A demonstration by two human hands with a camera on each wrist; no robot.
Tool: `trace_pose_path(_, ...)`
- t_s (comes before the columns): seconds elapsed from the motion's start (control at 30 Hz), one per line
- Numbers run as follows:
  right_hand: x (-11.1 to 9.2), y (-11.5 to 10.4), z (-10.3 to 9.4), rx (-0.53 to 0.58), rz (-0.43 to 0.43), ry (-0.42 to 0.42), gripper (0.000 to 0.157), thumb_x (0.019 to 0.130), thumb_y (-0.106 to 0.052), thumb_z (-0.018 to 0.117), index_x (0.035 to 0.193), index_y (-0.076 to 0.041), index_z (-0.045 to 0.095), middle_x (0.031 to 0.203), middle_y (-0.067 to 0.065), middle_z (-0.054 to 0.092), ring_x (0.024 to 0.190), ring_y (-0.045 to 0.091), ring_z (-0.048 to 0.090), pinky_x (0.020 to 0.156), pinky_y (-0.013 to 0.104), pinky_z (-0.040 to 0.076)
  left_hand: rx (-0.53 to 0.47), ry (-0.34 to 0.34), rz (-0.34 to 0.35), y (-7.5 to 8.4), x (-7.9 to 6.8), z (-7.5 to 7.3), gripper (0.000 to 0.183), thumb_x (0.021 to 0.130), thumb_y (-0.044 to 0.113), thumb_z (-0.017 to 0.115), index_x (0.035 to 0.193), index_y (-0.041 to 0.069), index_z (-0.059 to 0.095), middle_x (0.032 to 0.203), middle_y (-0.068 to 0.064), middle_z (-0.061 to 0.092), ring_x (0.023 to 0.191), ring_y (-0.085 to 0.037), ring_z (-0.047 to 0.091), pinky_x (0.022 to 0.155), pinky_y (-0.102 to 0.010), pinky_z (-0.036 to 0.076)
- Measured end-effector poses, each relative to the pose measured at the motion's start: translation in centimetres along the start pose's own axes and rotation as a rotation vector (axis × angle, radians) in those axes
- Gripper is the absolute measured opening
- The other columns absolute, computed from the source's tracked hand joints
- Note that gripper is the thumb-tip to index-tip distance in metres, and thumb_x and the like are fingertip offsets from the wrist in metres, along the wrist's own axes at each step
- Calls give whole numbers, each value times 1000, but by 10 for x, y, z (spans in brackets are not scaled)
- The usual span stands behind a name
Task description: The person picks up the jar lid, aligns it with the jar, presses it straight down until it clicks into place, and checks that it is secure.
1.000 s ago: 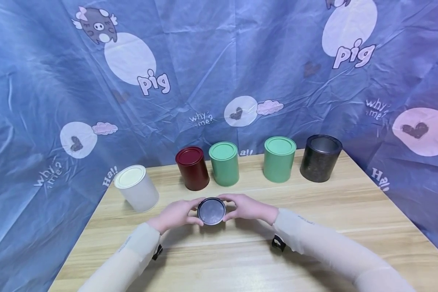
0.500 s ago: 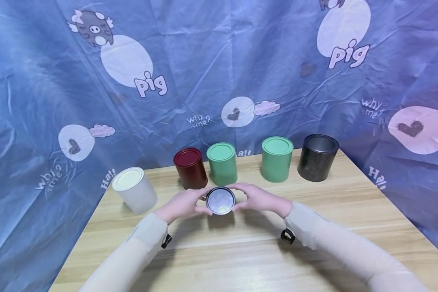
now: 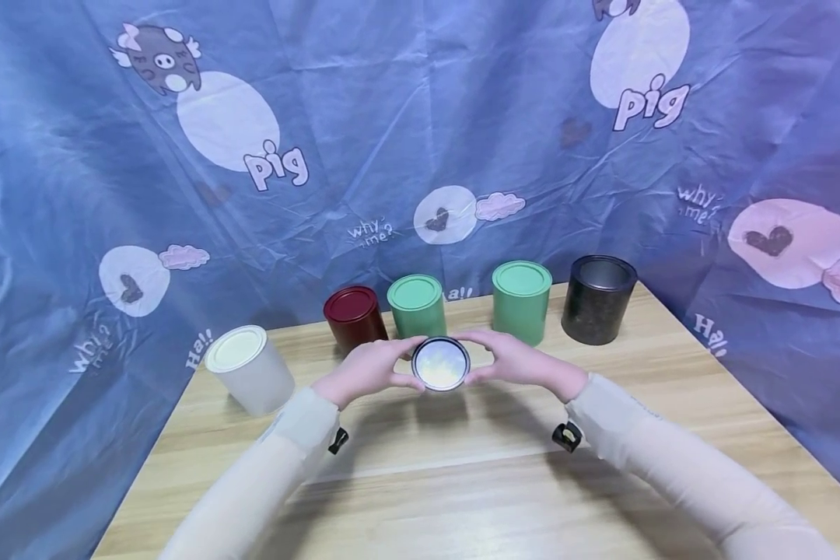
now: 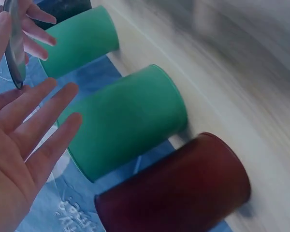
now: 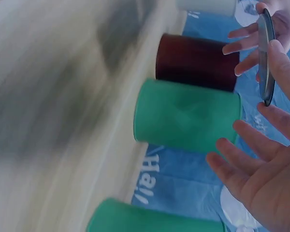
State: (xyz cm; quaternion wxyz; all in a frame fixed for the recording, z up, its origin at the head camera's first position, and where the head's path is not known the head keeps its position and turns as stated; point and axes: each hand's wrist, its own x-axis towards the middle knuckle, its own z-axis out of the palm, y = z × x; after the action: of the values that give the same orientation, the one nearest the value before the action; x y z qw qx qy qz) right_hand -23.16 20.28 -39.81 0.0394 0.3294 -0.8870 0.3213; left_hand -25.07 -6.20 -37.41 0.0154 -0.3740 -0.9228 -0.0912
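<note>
Between both hands, a round black can lid (image 3: 441,364) is held above the table, with light shining off its face. My left hand (image 3: 374,369) pinches its left edge between thumb and forefinger. On the opposite edge, my right hand (image 3: 519,362) grips it the same way. Seen from the side in the left wrist view, the lid (image 4: 14,48) is thin, and the other fingers are spread off it. A black can (image 3: 598,302) without a lid stands at the back right, its inside showing.
Along the table's (image 3: 420,482) back stand a dark red can (image 3: 355,319), a green can (image 3: 420,307) and another green can (image 3: 521,303), all lidded. A white lidded can (image 3: 252,369) is at the left. A blue printed cloth (image 3: 364,117) hangs behind.
Both hands have lifted the lid and carried it to the right and toward the back cans. The whole head view has shifted slightly, while the cans keep their places on the table.
</note>
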Motion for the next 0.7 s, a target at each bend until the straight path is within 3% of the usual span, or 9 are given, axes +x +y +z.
trace_pose_path(0.17, -6, 4, -12, -20, -12, 40, 69, 75, -22, 82, 133, 2, 54, 133, 22, 57, 124, 39, 52, 102, 53, 44, -10, 3, 14, 7, 13, -5, 78, 77, 54, 73, 143, 21, 49, 122, -1, 68, 106, -18, 67, 82, -40, 56)
trace_pose_path(0.57, -26, 21, -52, -2, 107, 81, 69, 79, -19, 79, 138, 0, 49, 140, 24, 50, 130, 42, 46, 105, 57, 39, -100, 27, 53, 27, 62, -11, 74, 81, 51, 72, 145, 25, 46, 122, 1, 68, 111, -15, 65, 89, -38, 54)
trace_pose_path(0.7, -30, 26, -62, -6, 142, 86, 71, 80, -19, 78, 141, -1, 47, 141, 22, 49, 113, 40, 55, 96, 54, 45, -108, 33, 56, 34, 74, -13, 74, 82, 51, 70, 147, 25, 44, 136, -1, 60, 121, -16, 59, 98, -37, 50)
